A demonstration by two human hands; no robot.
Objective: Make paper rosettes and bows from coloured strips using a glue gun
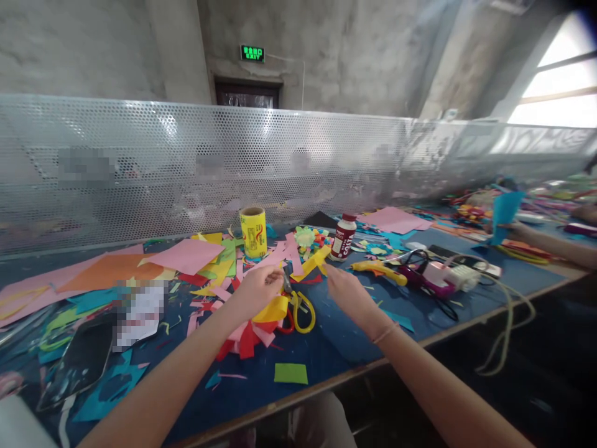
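My left hand (257, 289) is closed over a piece of yellow paper (274, 307) above a red and pink paper flower (247, 339). My right hand (345, 291) pinches one end of a yellow paper strip (311, 264) that runs between the two hands. Yellow-handled scissors (301, 309) lie on the blue table (336, 348) just under and between my hands. A green paper square (290, 373) lies near the table's front edge.
A yellow tape roll (253, 231) and a small brown bottle (343, 236) stand behind my hands. A yellow glue gun (379, 270) and cables (443, 274) lie to the right. Coloured paper sheets (112, 269) cover the left. Another person's arm (545, 242) reaches in at far right. A perforated metal screen (186, 162) backs the table.
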